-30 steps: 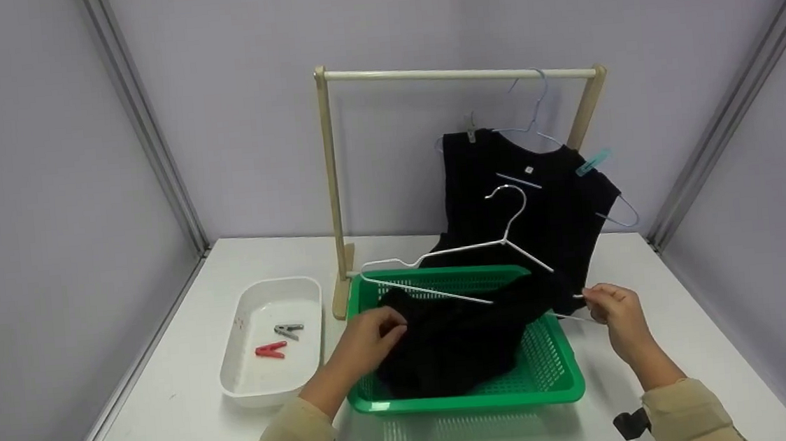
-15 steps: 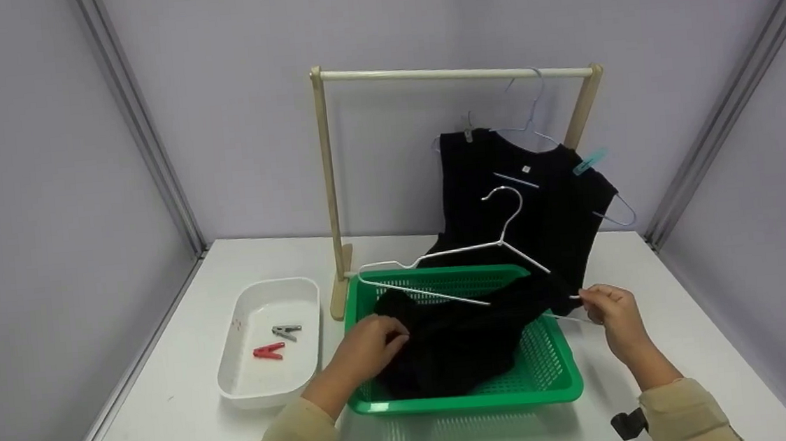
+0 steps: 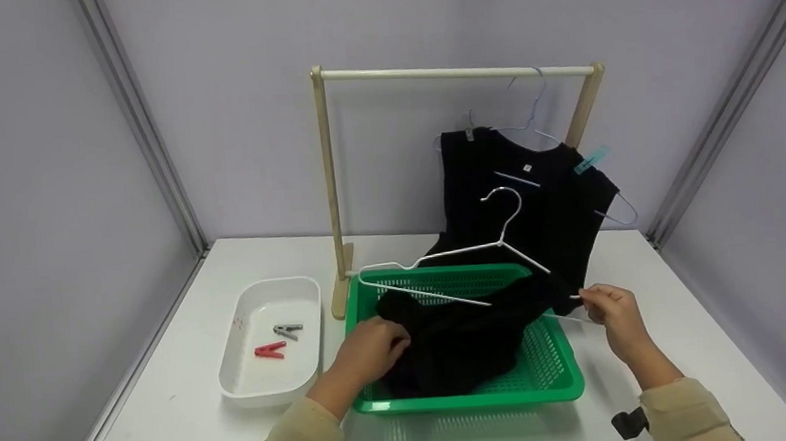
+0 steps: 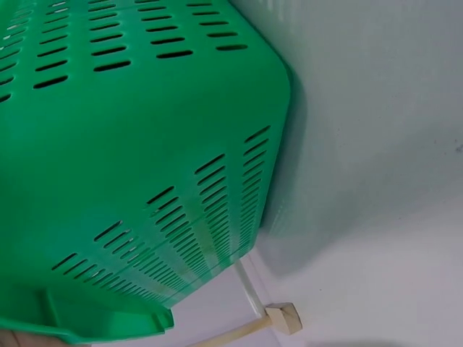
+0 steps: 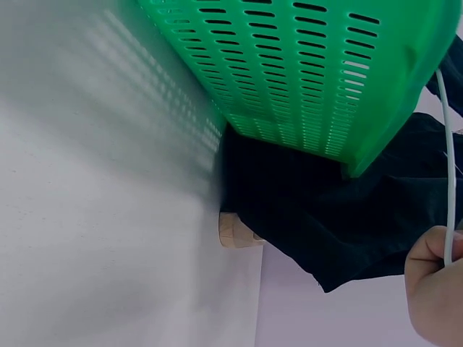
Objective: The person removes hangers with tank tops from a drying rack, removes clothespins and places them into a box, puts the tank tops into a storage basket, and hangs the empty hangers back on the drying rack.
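My left hand [image 3: 373, 348] grips the left side of a bunched black garment [image 3: 456, 356] in a green basket [image 3: 470, 401]. The thumb and fingertips sit against the cloth. A white wire hanger [image 3: 458, 251] slants over the basket, its hook upward, its right arm passing into the garment. At the basket's right, my right hand [image 3: 614, 315] pinches the hanger's right end between thumb and fingers. In the right wrist view, the white hanger wire [image 5: 450, 181] runs down into that pinch. Only a sliver of my left hand [image 4: 29, 340] shows in the left wrist view.
Behind the basket stands a wooden rack [image 3: 330, 183]. From its bar hangs a black sleeveless top [image 3: 504, 205], with a grey clip and a teal clothespin [image 3: 592, 161] at its shoulders. A white tray [image 3: 234, 380] at left holds a red clip [image 3: 270, 351] and a grey clip [image 3: 288, 330].
The left hand has shifted slightly over the garment's left edge. The right hand keeps its pinch on the hanger, and the hanger stays nearly still.
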Available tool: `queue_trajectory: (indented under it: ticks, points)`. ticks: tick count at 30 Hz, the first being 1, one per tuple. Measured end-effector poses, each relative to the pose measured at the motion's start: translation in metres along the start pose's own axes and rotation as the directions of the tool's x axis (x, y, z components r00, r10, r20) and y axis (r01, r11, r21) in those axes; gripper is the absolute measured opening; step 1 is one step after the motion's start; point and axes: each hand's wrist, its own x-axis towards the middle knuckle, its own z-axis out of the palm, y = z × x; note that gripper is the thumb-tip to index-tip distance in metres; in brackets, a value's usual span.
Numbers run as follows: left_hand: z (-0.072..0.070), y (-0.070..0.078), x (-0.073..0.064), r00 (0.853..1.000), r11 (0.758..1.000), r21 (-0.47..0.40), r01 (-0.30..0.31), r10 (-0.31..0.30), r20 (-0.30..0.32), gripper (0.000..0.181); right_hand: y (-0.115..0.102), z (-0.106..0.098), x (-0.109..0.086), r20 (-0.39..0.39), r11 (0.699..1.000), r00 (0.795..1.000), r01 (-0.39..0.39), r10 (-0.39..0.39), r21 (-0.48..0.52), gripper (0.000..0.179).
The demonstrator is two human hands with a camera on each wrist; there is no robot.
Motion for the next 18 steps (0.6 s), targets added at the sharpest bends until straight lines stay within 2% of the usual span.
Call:
queue_trajectory:
  ticks: [8,18]
  points:
    - [-0.001,0.002,0.0,0.997,0.998,-0.045,-0.032,0.029,-0.07,0.011,0.002,-0.003,-0.002,0.013,1.0,1.0,0.014,-0.014,0.01,0.036]
    - [-0.012,0.003,-0.001,0.99,0.995,-0.073,-0.066,0.056,-0.132,0.011,0.0,-0.001,0.0,0.006,1.0,1.0,0.0,0.0,0.013,0.036]
